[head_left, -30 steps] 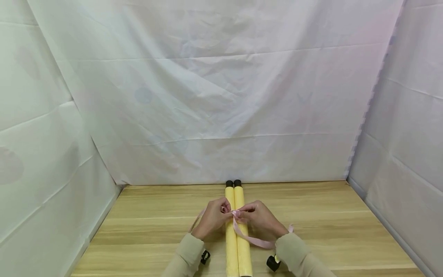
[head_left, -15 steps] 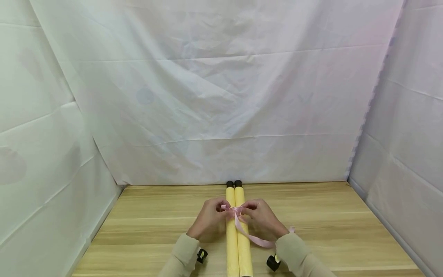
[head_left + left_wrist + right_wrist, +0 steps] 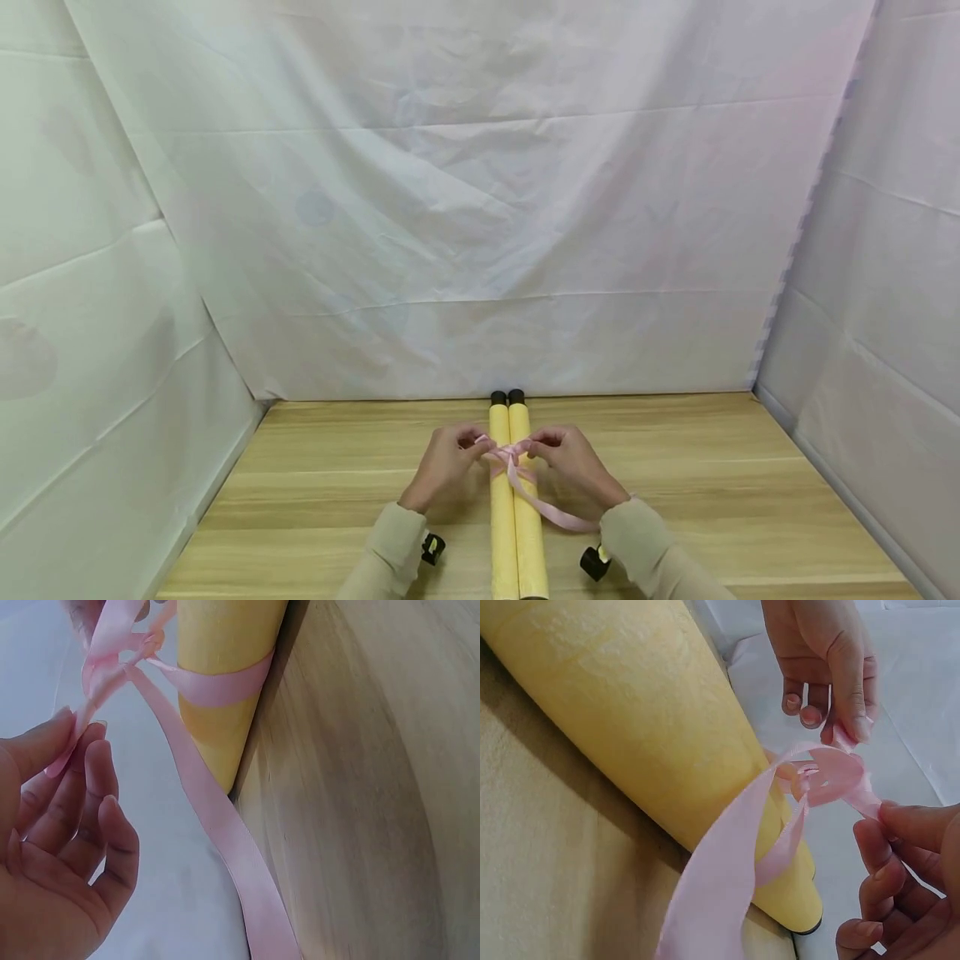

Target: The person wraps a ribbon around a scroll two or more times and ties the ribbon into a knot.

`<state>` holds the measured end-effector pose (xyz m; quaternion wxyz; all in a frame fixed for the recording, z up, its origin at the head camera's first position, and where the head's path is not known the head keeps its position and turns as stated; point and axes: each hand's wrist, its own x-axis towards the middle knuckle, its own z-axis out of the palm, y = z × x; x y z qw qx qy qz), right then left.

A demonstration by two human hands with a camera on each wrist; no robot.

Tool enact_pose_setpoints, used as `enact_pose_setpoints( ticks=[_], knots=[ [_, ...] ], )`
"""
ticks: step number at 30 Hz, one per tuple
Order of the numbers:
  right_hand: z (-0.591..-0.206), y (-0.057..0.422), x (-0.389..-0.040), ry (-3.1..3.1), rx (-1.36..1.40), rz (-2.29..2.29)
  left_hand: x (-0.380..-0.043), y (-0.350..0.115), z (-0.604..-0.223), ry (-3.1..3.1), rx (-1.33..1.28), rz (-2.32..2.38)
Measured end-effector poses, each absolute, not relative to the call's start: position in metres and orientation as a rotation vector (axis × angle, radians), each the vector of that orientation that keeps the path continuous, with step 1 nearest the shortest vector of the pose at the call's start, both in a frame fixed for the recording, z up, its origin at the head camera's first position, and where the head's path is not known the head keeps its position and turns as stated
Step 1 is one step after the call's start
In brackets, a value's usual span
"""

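Note:
Two yellow rolls (image 3: 503, 517) with black ends lie side by side on the table, pointing away from me. A pink ribbon (image 3: 551, 514) goes round both and meets in a looped knot on top. My left hand (image 3: 448, 462) pinches one ribbon loop between thumb and fingertips, just left of the knot. On the other side, my right hand (image 3: 573, 458) pinches another loop. One ribbon tail (image 3: 214, 806) hangs down past the roll in the left wrist view. In the right wrist view a wide stretch of ribbon (image 3: 720, 862) crosses in front of the yellow roll (image 3: 652, 712).
The wood-grain table (image 3: 337, 492) ends at a white cloth (image 3: 480, 208) hanging behind it. The black ends of the rolls (image 3: 516, 397) stand close to that cloth. White sheets also hang along both sides. A black camera mount (image 3: 595, 563) sits at the right wrist.
Both hands have drawn apart and slightly up, the left one further. Ribbon loops now show stretched out either side of the knot, and the band across the rolls is more exposed.

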<state>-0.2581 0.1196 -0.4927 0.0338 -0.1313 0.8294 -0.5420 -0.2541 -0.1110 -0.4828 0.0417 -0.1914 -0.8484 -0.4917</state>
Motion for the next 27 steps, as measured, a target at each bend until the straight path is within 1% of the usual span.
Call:
enact_pose_setpoints(
  ticks=[9, 15, 27],
  knots=[
    [-0.48, 0.125, -0.258, 2.613, -0.385, -1.626, -0.257, -0.115, -0.478, -2.606, -0.556, -1.49],
    [-0.485, 0.133, -0.265, 2.664, -0.346, -1.584, -0.26, -0.117, -0.477, -2.623, -0.541, -1.423],
    [-0.482, 0.148, -0.268, 2.651, -0.271, -1.504, -0.266, -0.118, -0.481, -2.63, -0.551, -1.38]
  ],
)
